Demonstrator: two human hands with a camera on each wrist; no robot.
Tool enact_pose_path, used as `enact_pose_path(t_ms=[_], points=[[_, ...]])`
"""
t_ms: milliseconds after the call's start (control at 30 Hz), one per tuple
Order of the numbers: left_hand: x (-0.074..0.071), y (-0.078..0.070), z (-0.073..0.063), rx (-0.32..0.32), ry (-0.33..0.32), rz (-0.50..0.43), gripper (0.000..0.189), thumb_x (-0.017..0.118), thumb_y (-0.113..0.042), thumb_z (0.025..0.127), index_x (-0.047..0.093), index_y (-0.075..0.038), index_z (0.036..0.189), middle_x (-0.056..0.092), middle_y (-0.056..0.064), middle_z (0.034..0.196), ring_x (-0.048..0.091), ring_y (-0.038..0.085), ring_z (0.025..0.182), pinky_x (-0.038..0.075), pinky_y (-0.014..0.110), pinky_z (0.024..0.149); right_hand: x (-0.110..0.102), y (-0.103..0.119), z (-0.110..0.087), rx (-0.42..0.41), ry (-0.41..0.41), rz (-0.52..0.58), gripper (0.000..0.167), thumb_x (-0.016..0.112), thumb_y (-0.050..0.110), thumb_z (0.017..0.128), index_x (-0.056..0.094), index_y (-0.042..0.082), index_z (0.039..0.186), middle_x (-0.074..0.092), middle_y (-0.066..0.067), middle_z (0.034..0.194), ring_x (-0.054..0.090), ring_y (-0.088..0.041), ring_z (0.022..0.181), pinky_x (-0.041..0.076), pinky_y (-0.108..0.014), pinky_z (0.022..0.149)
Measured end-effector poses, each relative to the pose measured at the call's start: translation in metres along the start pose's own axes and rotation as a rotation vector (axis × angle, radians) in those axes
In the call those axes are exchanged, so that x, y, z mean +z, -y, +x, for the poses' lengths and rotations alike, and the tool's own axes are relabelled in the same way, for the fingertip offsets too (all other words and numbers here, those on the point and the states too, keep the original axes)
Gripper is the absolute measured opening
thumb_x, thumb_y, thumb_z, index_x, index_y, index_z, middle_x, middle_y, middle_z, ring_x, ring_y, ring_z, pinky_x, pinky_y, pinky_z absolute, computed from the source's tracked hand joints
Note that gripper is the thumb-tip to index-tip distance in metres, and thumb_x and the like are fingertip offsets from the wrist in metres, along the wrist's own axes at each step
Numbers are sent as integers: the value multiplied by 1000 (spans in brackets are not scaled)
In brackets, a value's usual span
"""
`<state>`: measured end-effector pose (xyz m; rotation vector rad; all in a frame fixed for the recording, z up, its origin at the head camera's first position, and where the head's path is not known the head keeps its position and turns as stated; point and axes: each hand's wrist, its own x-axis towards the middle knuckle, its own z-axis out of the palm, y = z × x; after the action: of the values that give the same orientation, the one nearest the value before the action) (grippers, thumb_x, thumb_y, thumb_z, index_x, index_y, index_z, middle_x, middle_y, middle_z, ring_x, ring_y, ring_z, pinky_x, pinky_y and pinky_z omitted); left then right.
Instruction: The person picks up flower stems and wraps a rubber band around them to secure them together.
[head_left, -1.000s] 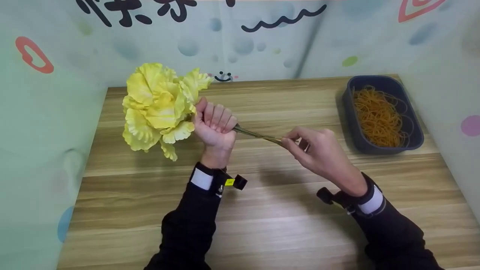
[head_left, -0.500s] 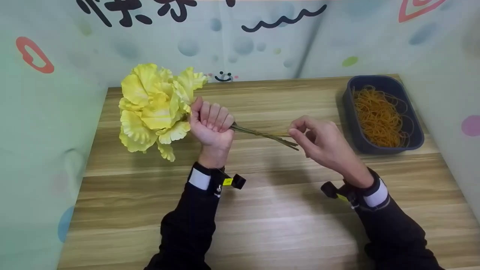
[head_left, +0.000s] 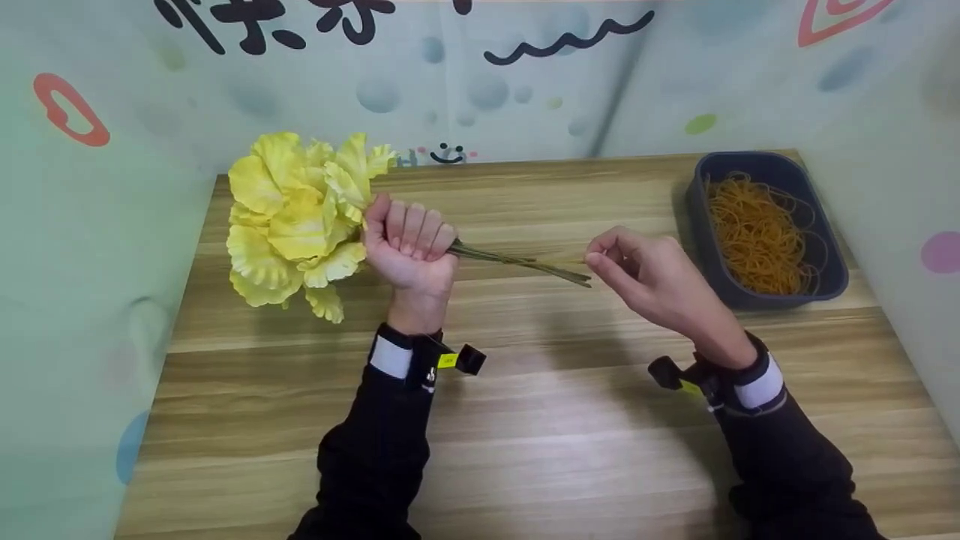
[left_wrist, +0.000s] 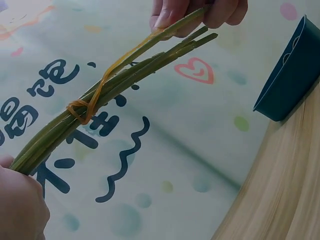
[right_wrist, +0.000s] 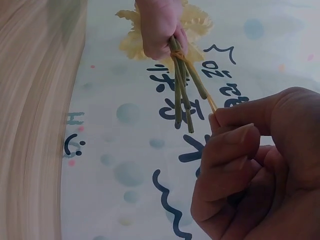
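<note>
We have the yellow artificial flowers [head_left: 289, 225] above the worktop [head_left: 525, 450], blooms leftward, their stems [left_wrist: 55, 132] clenched in our left hand [head_left: 410, 244]. Our right hand [head_left: 652, 281] pinches a rubber band [left_wrist: 103, 82], looped around the stems between left hand and tips, its free strand taut. Risks, our judgement: a weak fingertip pinch could let the strand snap back; pulling along the stems could drag the loop off their ends; overstretching could break it; a slack left grip could let stems shift.
</note>
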<state>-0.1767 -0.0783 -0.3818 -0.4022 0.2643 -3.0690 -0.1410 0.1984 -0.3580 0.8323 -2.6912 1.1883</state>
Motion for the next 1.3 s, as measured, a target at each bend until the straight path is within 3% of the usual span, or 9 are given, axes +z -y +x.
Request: enact_pose_path(t_ms=[233, 600, 1000, 1300], points=[[0, -3, 0, 13, 18, -25, 50, 22, -29, 104, 20, -21, 55, 18, -9, 45, 10, 5, 40, 7, 19, 38, -2, -8, 3, 19, 18, -14, 19, 61, 25, 103, 67, 7, 104, 53, 6, 66, 39, -9, 47, 31, -24, 45], [3, -5, 0, 19, -9, -21, 52, 22, -30, 105, 20, -21, 54, 22, -7, 42, 10, 5, 40, 7, 19, 38, -6, -16, 7, 26, 128, 43, 20, 58, 24, 105, 67, 6, 107, 56, 4, 64, 47, -11, 42, 37, -24, 41], [2, -2, -1, -15, 4, -38, 51, 21, -30, 106, 19, -21, 55, 18, -8, 45, 10, 5, 39, 7, 20, 37, -3, -23, 10, -20, 126, 13, 18, 58, 23, 105, 67, 8, 107, 54, 3, 67, 43, -10, 48, 36, -25, 46], [1, -1, 0, -32, -23, -47, 51, 23, -29, 105, 20, -21, 55, 19, -8, 44, 10, 5, 40, 7, 19, 37, -2, -22, 12, -121, 71, -19, 11, 60, 18, 103, 68, 12, 104, 55, 6, 74, 45, -10, 57, 37, -24, 53]])
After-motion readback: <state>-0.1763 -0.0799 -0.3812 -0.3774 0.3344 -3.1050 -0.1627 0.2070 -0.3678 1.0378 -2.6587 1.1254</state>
